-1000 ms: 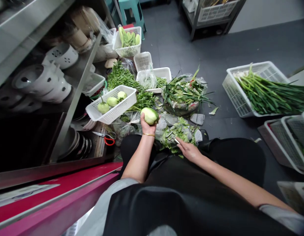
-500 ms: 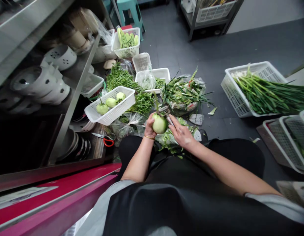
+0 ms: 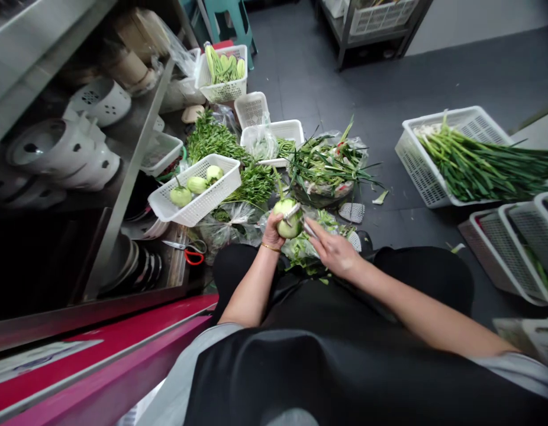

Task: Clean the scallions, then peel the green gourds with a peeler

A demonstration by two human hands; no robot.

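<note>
A round pale green vegetable (image 3: 290, 228) with a long stem is held up in front of my knees. My left hand (image 3: 273, 231) is wrapped round its left side, with a bracelet at the wrist. In my right hand (image 3: 334, 248) is the handle of a metal peeler (image 3: 293, 211), whose head lies against the upper part of the vegetable. Under my hands are green peelings and leaves (image 3: 300, 251) on plastic. To the left, a white basket (image 3: 212, 198) holds several similar green vegetables.
Red-handled scissors (image 3: 194, 255) lie on the lower shelf at left. A heap of leafy greens (image 3: 216, 139), a bundle of green trimmings (image 3: 329, 165) and a basket of long green stalks (image 3: 409, 157) stand on the floor. White pots (image 3: 56, 148) fill the shelf.
The peeler's head has moved from beside the stem onto the vegetable's upper face. My right hand has shifted slightly down and right. The view has moved a little.
</note>
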